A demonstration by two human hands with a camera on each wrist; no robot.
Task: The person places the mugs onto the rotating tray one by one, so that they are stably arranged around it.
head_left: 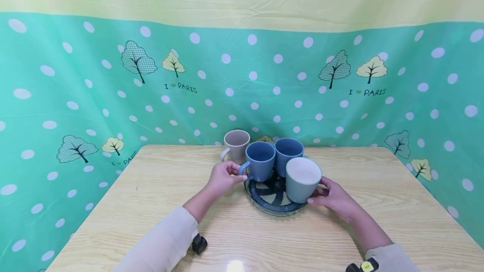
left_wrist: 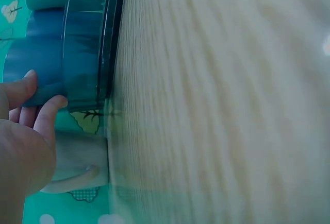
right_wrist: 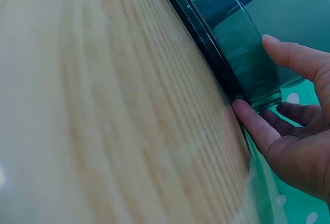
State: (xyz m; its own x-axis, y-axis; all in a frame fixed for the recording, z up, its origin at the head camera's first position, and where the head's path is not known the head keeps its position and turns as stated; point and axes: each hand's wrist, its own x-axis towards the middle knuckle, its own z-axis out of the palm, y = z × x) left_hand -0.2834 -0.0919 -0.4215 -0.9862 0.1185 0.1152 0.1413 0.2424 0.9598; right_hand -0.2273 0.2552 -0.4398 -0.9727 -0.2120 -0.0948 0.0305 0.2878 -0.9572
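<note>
My left hand (head_left: 223, 177) pinches the handle of a blue mug (head_left: 260, 158) from the left. Over on the right, my right hand (head_left: 334, 198) holds a pale green mug (head_left: 300, 184) at its right side, where its handle cannot be seen. Thumb against that mug, the right hand also has fingers close to the tray's edge in the right wrist view. Both mugs stand upright in a round tray (head_left: 273, 212) with a clear wall and dark base. A second blue mug (head_left: 288, 154) stands behind, in the tray too.
A greyish mug (head_left: 236, 144) with a white handle stands on the wooden table (head_left: 170, 179), behind my left hand and just left of the tray. Behind the table hangs a green dotted cloth (head_left: 253, 74).
</note>
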